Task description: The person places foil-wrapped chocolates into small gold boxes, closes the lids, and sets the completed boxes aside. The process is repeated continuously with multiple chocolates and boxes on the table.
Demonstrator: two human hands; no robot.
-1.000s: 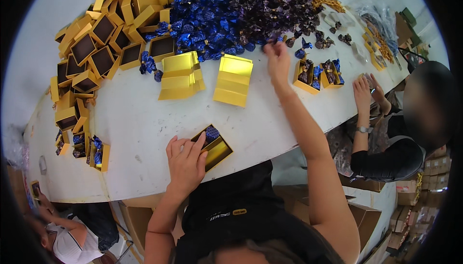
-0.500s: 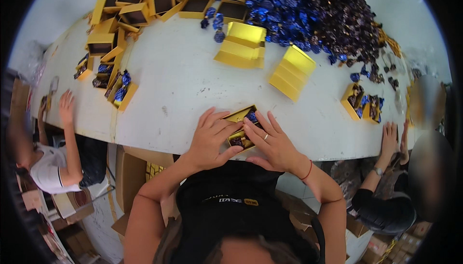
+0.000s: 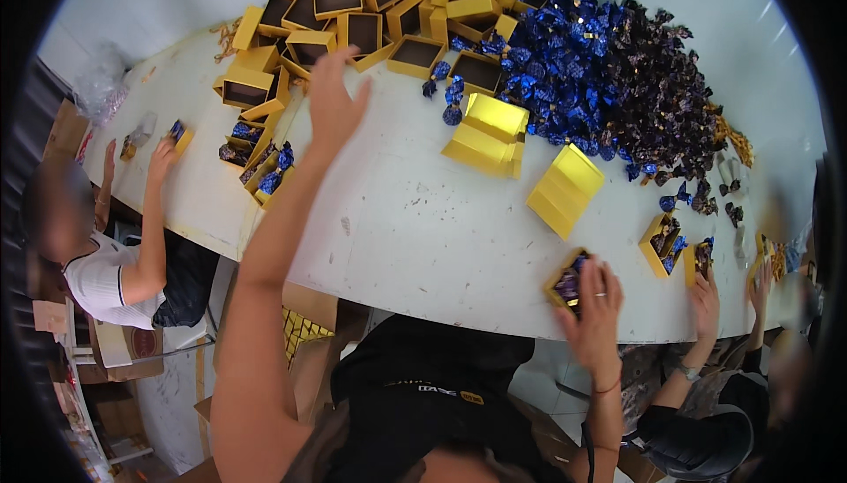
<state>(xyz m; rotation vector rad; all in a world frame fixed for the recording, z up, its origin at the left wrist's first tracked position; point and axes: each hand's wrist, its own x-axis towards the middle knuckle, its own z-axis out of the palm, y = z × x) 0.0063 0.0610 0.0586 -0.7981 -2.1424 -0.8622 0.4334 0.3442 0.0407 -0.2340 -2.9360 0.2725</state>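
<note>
My left hand (image 3: 335, 105) is stretched far forward over the table, thumb apart and fingers extended, just in front of the heap of gold boxes (image 3: 415, 52). It holds nothing that I can see. Near the table's front edge on the right, my right hand (image 3: 595, 317) grips a small gold box (image 3: 553, 287) by its side. Dark and blue foil-wrapped sweets (image 3: 572, 278) lie inside that box; my fingers hide part of it.
Beyond my right hand lie unfolded gold card inserts (image 3: 565, 192) and a big heap of blue (image 3: 556, 51) and dark wrapped sweets (image 3: 657, 86). Filled boxes (image 3: 267, 174) stand at left, others (image 3: 662, 243) at right. Co-workers sit on both sides, one hand (image 3: 704, 305) close by.
Both hands were together over the box at the table's front. The right has carried the box to the right; the left has let go and reached forward to the boxes. The view has shifted.
</note>
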